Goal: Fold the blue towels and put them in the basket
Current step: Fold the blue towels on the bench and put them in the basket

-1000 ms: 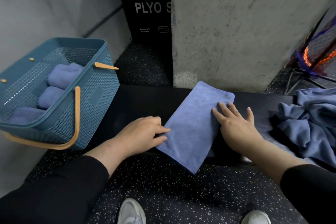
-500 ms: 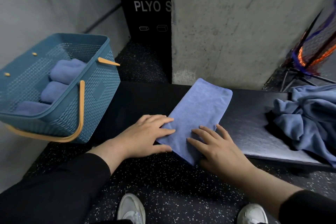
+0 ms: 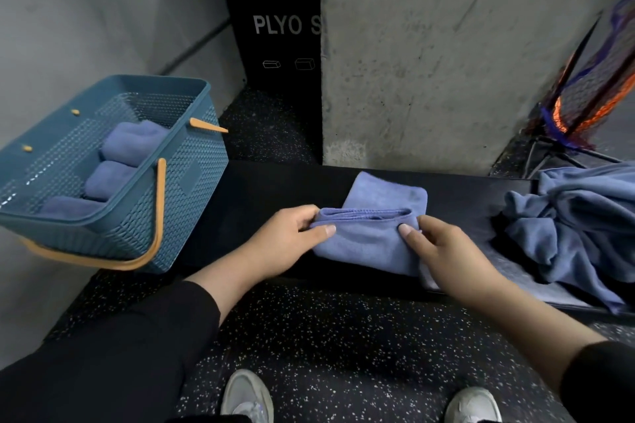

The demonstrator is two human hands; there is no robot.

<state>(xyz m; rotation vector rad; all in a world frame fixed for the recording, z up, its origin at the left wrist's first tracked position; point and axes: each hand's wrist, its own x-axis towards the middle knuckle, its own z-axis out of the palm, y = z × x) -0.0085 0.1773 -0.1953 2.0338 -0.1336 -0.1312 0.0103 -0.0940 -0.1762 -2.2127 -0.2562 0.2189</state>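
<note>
A blue towel lies on the black bench, its near end turned up and over toward the far end. My left hand pinches the left corner of that folded edge. My right hand pinches the right corner. To the left stands a teal basket with orange handles, tilted toward me, with three rolled blue towels inside. A heap of unfolded blue towels sits on the bench's right end.
A concrete pillar rises right behind the bench. A black plyo box stands in the gap beside it. An orange and purple net frame leans at the far right. My shoes rest on speckled rubber floor.
Both hands went from lying flat on the spread towel to gripping its near corners and folding that end away from me, so the towel is now about half as long.
</note>
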